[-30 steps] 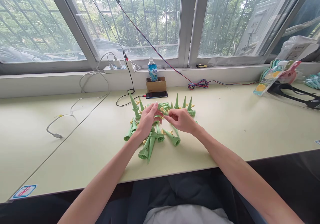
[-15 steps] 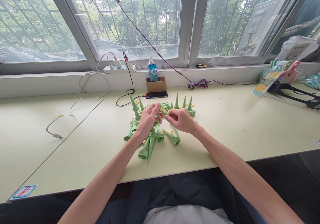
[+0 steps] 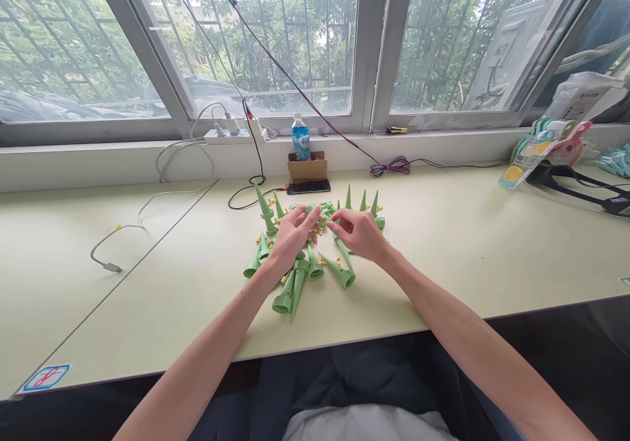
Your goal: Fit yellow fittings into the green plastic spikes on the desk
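Observation:
Over the middle of a pile of green plastic plant watering spikes, my left hand [image 3: 294,232] grips one green watering spike [image 3: 325,216] between thumb and fingers. My right hand [image 3: 363,236] pinches at the narrow end of this same spike; its fingertips partly cover it. Small yellow valves stick out from many of the spikes. In front of the hands lie several loose ones, among them a spike [image 3: 339,272] with a yellow valve and another spike [image 3: 284,298] with its threaded mouth facing me. Behind the right hand, a few spikes [image 3: 348,199] stand point up.
A phone [image 3: 308,186] on a cable lies behind the pile, before a small cardboard box [image 3: 308,167] and a blue bottle [image 3: 300,138]. A white cable [image 3: 142,227] crosses the table [image 3: 433,257] at left. Bundled wires [image 3: 391,165] and a black strap [image 3: 571,186] lie farther right.
The held spike has turned in my hands: its green collar now shows where a yellow part showed before. My right hand has shifted slightly upward.

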The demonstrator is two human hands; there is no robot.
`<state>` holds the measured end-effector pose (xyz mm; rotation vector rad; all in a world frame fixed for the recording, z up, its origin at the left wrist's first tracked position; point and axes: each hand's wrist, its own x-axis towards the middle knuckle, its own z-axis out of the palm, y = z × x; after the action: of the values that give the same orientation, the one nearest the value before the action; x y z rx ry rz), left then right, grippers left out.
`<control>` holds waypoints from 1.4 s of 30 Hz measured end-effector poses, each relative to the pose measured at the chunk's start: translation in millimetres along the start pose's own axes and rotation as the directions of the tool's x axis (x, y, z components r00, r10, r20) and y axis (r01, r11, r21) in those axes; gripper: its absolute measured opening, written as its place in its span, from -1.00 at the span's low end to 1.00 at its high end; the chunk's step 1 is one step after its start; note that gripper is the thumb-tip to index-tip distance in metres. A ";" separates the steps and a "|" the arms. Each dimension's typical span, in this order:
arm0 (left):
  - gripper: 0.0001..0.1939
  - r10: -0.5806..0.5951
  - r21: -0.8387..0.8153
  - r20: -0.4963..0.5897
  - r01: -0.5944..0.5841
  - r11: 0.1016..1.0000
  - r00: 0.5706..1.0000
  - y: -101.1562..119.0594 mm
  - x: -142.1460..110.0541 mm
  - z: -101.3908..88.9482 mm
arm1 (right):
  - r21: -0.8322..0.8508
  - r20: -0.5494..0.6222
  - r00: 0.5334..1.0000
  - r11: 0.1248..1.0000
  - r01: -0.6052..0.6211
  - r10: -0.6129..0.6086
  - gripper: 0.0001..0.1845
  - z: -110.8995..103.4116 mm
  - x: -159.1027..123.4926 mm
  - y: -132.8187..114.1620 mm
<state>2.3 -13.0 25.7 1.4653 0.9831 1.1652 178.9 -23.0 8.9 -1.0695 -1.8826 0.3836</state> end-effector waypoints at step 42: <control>-0.82 -0.053 -0.550 0.240 0.181 0.816 0.969 4.2 2.4 -6.9 | 0.849 -0.010 0.955 0.507 -0.148 0.296 -0.68 -10.7 11.3 -4.7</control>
<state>-3.9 -10.0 30.6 0.9998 0.4985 1.0614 182.9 -18.3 23.9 -0.6085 -1.1280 1.1987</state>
